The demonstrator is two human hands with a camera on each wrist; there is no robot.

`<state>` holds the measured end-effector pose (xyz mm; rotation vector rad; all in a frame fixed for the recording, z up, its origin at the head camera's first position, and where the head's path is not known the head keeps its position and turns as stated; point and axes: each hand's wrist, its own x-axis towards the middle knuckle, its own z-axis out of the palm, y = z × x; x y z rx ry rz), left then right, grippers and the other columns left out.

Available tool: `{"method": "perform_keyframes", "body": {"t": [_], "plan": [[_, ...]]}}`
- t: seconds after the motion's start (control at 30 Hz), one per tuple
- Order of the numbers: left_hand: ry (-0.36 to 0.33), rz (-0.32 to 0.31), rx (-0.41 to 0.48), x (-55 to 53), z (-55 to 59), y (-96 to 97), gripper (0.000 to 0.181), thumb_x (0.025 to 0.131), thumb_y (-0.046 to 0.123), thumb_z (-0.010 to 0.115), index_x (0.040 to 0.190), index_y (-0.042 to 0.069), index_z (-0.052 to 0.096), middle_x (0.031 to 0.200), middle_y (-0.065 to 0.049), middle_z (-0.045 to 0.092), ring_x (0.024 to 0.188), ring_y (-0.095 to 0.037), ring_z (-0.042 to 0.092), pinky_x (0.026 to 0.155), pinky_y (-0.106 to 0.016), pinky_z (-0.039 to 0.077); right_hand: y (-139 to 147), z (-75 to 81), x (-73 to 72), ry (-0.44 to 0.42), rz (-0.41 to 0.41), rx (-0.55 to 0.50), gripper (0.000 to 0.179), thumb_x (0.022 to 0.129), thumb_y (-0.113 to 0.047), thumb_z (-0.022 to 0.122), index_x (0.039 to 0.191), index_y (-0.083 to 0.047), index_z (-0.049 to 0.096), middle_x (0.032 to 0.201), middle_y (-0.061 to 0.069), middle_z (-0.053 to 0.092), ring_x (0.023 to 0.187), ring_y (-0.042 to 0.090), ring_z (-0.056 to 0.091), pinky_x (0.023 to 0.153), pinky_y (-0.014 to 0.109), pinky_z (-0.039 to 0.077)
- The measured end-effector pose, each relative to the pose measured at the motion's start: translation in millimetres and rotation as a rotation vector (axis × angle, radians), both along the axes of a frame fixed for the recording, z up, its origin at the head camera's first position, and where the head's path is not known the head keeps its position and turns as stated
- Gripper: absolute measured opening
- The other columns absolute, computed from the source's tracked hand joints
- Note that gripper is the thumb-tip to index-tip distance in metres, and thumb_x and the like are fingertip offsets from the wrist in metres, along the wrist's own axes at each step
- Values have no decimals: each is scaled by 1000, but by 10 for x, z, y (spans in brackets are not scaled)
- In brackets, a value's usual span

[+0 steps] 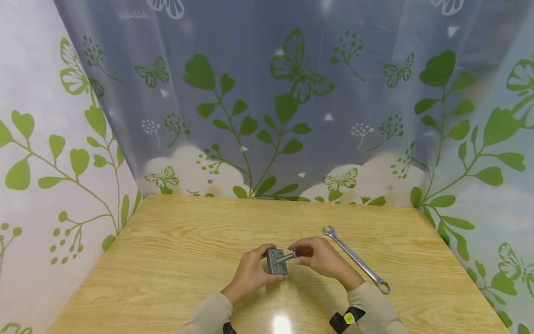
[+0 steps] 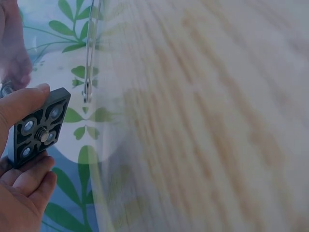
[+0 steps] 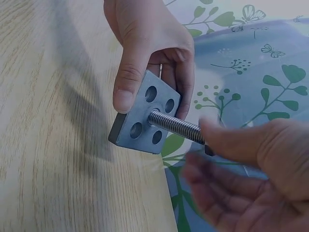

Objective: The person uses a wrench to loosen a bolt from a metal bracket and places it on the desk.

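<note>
My left hand (image 1: 250,271) grips a square grey metal plate (image 3: 145,121) by its edges, thumb on one side and fingers on the other. The plate has several round holes. A threaded bolt (image 3: 176,126) stands out of its middle, and in the left wrist view a short bolt end (image 2: 42,134) pokes through the ribbed back face. At the bolt's head, the thumb and fingers of my right hand (image 1: 321,257) pinch; in the right wrist view those fingers are blurred. Both hands are held above the wooden table (image 1: 187,241).
A combination wrench (image 1: 355,258) lies slantwise on the table, right of my right hand, its open jaw end farther away and its ring end nearer. Curtains (image 1: 250,116) printed with leaves and butterflies stand behind the table and along both sides.
</note>
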<state>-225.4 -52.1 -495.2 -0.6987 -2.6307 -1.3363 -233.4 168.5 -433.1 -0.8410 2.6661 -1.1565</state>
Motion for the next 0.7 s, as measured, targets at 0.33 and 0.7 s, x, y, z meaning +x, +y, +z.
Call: {"method": "perform_keyframes", "body": {"t": [0.33, 0.7], "plan": [[12, 6, 1, 0, 6, 5, 71, 65, 18, 90, 125, 0, 57, 117, -12, 67, 108, -29, 64, 92, -39, 54, -11, -29, 3, -126, -75, -17, 51, 101, -41, 44, 82, -2, 71, 66, 6, 66, 61, 21, 63, 56, 30, 54], [-1, -4, 2, 6, 16, -13, 70, 66, 18, 89, 126, 0, 56, 118, -13, 66, 109, -29, 64, 92, -39, 54, -14, -22, -9, -38, -21, 12, 21, 93, -23, 63, 98, -4, 72, 81, 2, 69, 70, 17, 64, 58, 23, 52]]}}
